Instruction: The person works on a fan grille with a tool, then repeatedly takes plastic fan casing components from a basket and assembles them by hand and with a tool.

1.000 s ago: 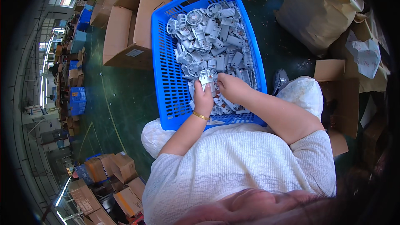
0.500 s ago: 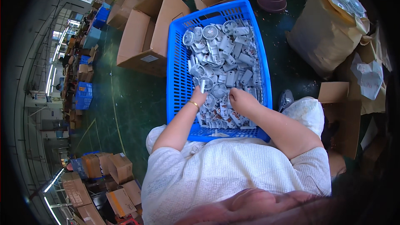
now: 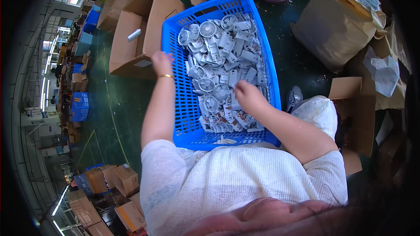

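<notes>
Left hand [image 3: 162,64]: spread, apart from 1 white part [image 3: 134,35] at the box [image 3: 159,22]. Right hand [image 3: 250,96]: curled over the basket [image 3: 188,140]; grip unclear.

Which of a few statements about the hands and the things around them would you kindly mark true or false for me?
1. A gold-coloured bracelet circles the left wrist. True.
2. The left hand grips the small white piece. False: the piece shows apart from that hand, against the open cardboard box.
3. The right hand is over the blue basket. True.
4. The basket holds only flat parts. False: round fan-like parts lie there too.
5. The brown paper bag stands left of the basket. False: it stands to the right.
</notes>
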A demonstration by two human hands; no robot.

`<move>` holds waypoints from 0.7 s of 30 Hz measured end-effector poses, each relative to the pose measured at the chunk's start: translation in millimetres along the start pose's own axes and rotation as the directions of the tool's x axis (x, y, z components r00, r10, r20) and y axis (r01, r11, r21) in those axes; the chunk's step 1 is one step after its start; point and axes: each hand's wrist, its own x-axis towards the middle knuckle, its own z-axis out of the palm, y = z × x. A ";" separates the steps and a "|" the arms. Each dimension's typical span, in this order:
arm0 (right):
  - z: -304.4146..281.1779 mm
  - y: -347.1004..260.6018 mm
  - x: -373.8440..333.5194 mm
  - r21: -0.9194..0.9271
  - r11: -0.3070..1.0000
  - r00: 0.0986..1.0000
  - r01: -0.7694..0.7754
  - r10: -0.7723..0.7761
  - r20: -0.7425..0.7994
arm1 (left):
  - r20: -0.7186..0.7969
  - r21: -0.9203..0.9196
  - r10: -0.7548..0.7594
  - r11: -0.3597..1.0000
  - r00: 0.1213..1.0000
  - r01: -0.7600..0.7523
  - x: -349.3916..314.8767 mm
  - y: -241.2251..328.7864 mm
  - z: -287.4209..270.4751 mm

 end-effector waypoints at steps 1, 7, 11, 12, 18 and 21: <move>-5.3 0.2 7.4 0.108 0.991 0.995 -0.072 0.079 -0.063 | 0.233 0.098 -0.069 0.994 0.970 0.047 -13.6 -25.7 4.6; -22.4 6.5 16.2 0.730 0.606 0.927 -0.315 0.361 0.101 | 0.536 0.783 -0.276 0.514 0.798 -0.349 -121.2 -150.9 24.3; -13.0 7.8 11.8 0.691 0.598 0.899 -0.406 0.396 0.186 | 0.529 0.798 -0.126 0.412 0.839 -0.441 -142.9 -167.6 28.2; -11.8 8.3 12.0 0.693 0.592 0.897 -0.412 0.395 0.197 | 0.548 0.761 -0.060 0.449 0.834 -0.468 -139.5 -167.1 29.9; -4.2 8.8 12.8 0.681 0.596 0.898 -0.425 0.373 0.234 | 0.428 0.893 -0.122 0.209 0.895 -0.399 -108.0 -153.8 29.0; -3.2 8.8 12.2 0.676 0.590 0.891 -0.442 0.378 0.252 | 0.480 0.876 -0.175 0.042 0.859 -0.481 -100.9 -148.3 21.4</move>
